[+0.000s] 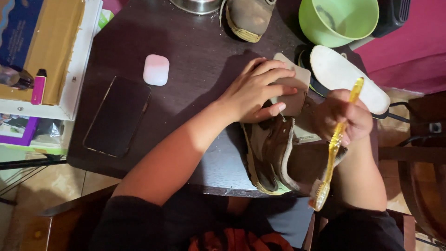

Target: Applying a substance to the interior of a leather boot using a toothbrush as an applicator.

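Observation:
A brown shoe [274, 153] lies on the near right part of the dark table [195, 69], its toe toward me. My left hand [258, 90] grips the shoe's raised tongue and upper at the far end. My right hand [344, 116] is closed around a translucent yellow toothbrush [332, 148], bristles pointing down near the shoe's toe and the table's front edge. A white insole [346, 76] lies just beyond my right hand.
A second brown shoe [248, 16] stands at the far edge beside a metal bowl [197, 5]. A green plastic bowl [339, 18] sits far right. A black phone [118, 116] and a small white case [156, 69] lie on the left. Books [46, 42] are stacked beyond.

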